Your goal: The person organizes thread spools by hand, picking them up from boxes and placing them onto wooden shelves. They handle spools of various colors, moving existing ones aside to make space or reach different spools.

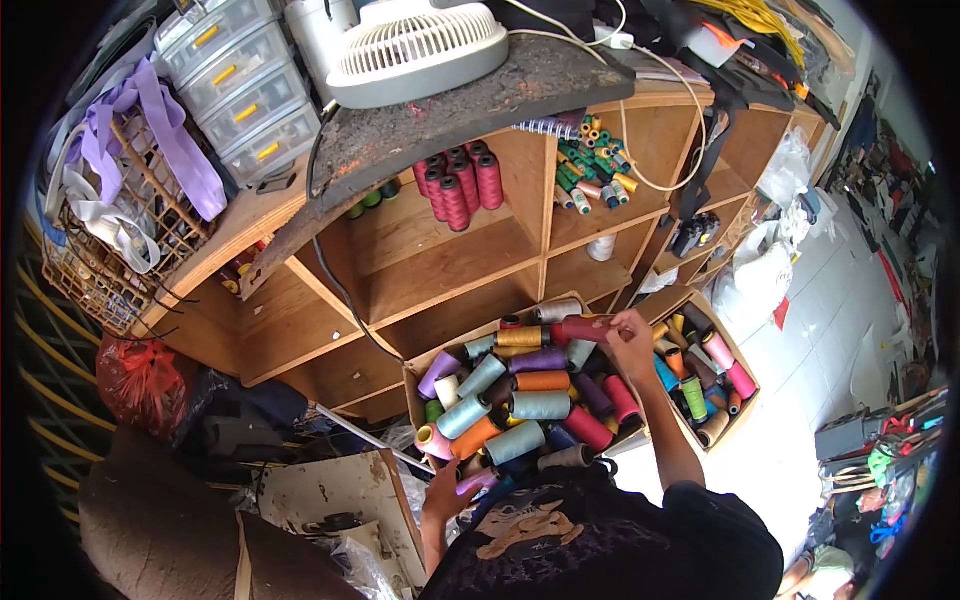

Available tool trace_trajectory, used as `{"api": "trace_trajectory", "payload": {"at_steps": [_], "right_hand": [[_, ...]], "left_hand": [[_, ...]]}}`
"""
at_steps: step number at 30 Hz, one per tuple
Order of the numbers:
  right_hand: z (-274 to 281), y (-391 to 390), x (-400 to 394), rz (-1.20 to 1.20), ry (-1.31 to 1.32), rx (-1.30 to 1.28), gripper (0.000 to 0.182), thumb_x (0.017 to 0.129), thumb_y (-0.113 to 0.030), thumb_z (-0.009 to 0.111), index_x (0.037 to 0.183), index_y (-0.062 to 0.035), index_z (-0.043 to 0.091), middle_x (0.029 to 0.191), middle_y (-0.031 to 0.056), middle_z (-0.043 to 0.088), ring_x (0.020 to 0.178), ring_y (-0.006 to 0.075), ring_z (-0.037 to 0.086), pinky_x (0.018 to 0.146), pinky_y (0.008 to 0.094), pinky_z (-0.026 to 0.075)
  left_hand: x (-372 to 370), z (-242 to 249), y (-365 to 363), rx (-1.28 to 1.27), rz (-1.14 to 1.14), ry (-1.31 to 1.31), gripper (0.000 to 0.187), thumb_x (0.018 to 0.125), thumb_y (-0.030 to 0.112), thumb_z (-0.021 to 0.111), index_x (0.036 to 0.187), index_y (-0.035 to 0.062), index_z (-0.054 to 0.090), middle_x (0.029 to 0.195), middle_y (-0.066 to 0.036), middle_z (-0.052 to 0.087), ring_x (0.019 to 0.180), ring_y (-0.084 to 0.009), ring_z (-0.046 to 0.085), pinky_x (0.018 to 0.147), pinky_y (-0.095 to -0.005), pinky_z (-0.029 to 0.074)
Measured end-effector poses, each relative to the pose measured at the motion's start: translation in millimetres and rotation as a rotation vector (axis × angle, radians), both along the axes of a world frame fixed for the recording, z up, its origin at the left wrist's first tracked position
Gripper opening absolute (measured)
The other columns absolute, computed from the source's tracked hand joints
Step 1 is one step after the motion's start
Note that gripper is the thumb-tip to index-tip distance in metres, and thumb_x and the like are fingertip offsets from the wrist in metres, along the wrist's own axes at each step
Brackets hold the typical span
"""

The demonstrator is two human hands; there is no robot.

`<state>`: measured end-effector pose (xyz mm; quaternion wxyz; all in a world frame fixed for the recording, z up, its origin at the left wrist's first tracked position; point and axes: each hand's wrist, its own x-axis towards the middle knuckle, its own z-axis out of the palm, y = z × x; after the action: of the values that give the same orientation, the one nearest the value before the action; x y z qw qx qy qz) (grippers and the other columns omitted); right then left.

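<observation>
"What is entered first, by size?"

"One wooden shelving unit (440, 270), placed on the far side, with dark red spools (458, 205) stood in a compartment. Next, one larger box (411, 395), cardboard, set before it and heaped with mixed thread spools (540, 405). Then one smaller box (668, 302), set just to the right, likewise filled."

"And the hands?"

"Right hand (628, 335): fingers clasped about one end of a red spool (585, 328), held over the far right part of the larger box. Left hand (445, 495): placed at the near left edge, by a purple spool (478, 484); whether that is gripped or merely touched cannot be told."

"Risks noted?"

"Dropping: the red spool could be lost between the boxes, being held by one end only. Rolling: the heap could be set sliding if a lower spool were disturbed, being loosely piled."
</observation>
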<state>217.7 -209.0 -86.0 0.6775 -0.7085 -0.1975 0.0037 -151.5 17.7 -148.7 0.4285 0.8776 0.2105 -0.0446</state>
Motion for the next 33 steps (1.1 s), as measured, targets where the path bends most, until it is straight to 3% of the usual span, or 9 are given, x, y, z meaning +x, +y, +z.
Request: {"api": "trace_trajectory", "payload": {"at_steps": [5,10,14,16,17,25,28,29,33], "right_hand": [[58.6,-16.5,-54.6,0.095,-0.004,0.053,0.017,0.081,0.007,0.06,0.088,-0.0068,0.053,0.075,-0.006,0.053,0.058,-0.0019,0.042,0.053,0.0154,0.031],[88.8,7.0,-104.6,0.209,0.077,0.245,0.013,0.087,0.003,0.061,0.092,-0.0053,0.053,0.075,-0.005,0.051,0.062,-0.0004,0.046,0.054,0.0159,0.034],[93.1,33.2,-140.0,0.313,-0.007,0.319,0.015,0.085,0.006,0.061,0.094,-0.0033,0.053,0.079,-0.0019,0.052,0.068,0.0011,0.05,0.058,0.0168,0.039],[98.2,42.7,-156.9,0.423,-0.088,0.317,0.017,0.082,0.009,0.06,0.093,-0.0024,0.053,0.081,-0.0004,0.053,0.071,0.0037,0.053,0.063,0.0186,0.043],[92.8,40.9,-161.9,0.469,0.064,0.342,0.019,0.08,0.012,0.059,0.092,-0.0018,0.053,0.084,0.001,0.053,0.074,0.006,0.054,0.066,0.0205,0.045],[91.6,42.1,-157.7,0.557,0.084,0.294,0.018,0.081,0.012,0.059,0.092,-0.0013,0.052,0.088,0.003,0.054,0.078,0.0068,0.055,0.069,0.0203,0.044],[90.4,44.2,-158.3,0.608,0.167,0.251,0.018,0.081,0.009,0.06,0.093,-0.0015,0.053,0.088,0.0028,0.056,0.079,0.0069,0.055,0.07,0.0207,0.044],[89.4,44.8,-158.8,0.629,0.19,0.232,0.018,0.082,0.008,0.061,0.094,-0.0016,0.053,0.089,0.0027,0.056,0.079,0.0069,0.055,0.07,0.021,0.044],[85.9,50.0,-158.5,0.673,0.177,0.168,0.016,0.082,0.005,0.062,0.095,-0.0016,0.056,0.091,0.0027,0.06,0.077,0.0068,0.056,0.07,0.0218,0.045]], "left_hand": [[26.0,84.7,-6.3,-0.003,0.033,-0.12,0.064,0.082,0.039,0.073,0.124,-0.0057,0.051,0.114,-0.026,0.061,0.109,-0.0371,0.06,0.092,-0.0417,0.047],[84.1,139.6,-30.2,-0.506,-0.037,-0.391,0.065,0.089,0.013,0.067,0.143,0.0061,0.032,0.131,-0.018,0.052,0.123,-0.0295,0.051,0.1,-0.0418,0.043],[127.2,154.1,-59.8,-1.062,0.031,-0.678,0.061,0.089,0.003,0.062,0.141,0.0066,0.03,0.126,-0.014,0.052,0.12,-0.0228,0.051,0.104,-0.0379,0.039],[142.2,167.8,-61.0,-0.975,0.11,-0.69,0.054,0.089,0.002,0.062,0.135,0.0035,0.034,0.125,-0.011,0.053,0.116,-0.0178,0.052,0.101,-0.0357,0.04],[144.8,169.4,-57.6,-0.919,0.094,-0.71,0.052,0.089,0.002,0.061,0.134,0.0029,0.035,0.124,-0.01,0.053,0.115,-0.017,0.051,0.101,-0.0351,0.04],[142.7,168.3,-55.1,-0.798,0.171,-0.852,0.033,0.097,0.01,0.053,0.126,0.0013,0.04,0.118,-0.006,0.051,0.112,-0.0124,0.049,0.098,-0.0313,0.04],[133.6,158.5,-43.7,-0.9,0.269,-0.689,0.033,0.102,0.018,0.043,0.131,0.0011,0.038,0.12,-0.006,0.049,0.113,-0.0124,0.046,0.1,-0.031,0.038],[130.9,150.9,-40.0,-0.828,0.249,-0.639,0.045,0.104,0.03,0.037,0.138,0.001,0.032,0.129,-0.01,0.046,0.119,-0.017,0.047,0.104,-0.0354,0.037],[126.8,147.5,-41.4,-1.02,0.38,-0.674,0.045,0.103,0.031,0.04,0.137,0.0026,0.032,0.126,-0.013,0.049,0.118,-0.0211,0.05,0.103,-0.0388,0.039]]}}
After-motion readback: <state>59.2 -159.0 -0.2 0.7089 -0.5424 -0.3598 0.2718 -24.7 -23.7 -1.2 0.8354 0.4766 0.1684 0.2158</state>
